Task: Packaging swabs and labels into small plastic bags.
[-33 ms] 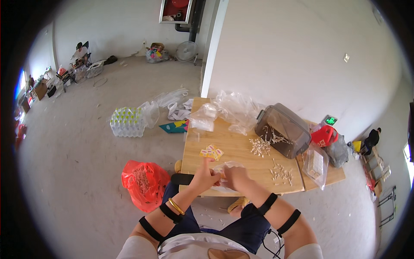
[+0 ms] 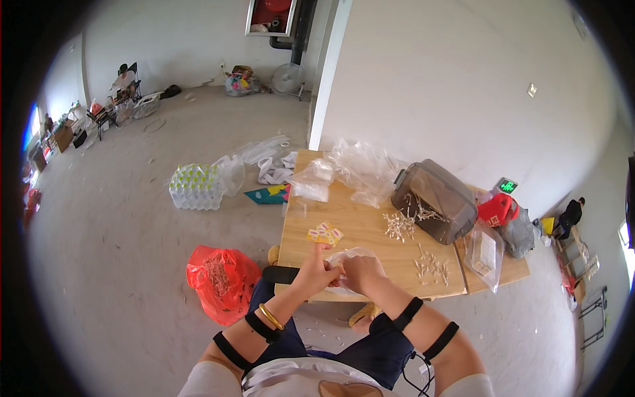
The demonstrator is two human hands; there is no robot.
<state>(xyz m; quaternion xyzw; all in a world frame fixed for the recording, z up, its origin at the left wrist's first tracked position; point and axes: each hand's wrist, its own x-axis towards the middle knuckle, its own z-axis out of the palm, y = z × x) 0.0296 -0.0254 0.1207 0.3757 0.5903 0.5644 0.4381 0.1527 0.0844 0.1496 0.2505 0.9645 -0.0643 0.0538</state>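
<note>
Close together at the near edge of the wooden table, my left hand and my right hand are both closed on a clear plastic bag. A finger of the left hand points out toward several small yellow-and-white cards lying just beyond it. Between the fingers a bit of orange shows, too small to make out. My right hand is curled with its back up, hiding its fingertips. Right of it lies a loose scatter of thin white-and-brown sticks.
A grey translucent bin lies on its side, more sticks at its mouth. Clear plastic bags cover the table's far side. On the floor at left are a red plastic bag and a pack of green-capped bottles.
Both hands stay almost in place. My right hand has shifted slightly, and a little more of the clear bag shows around it.
</note>
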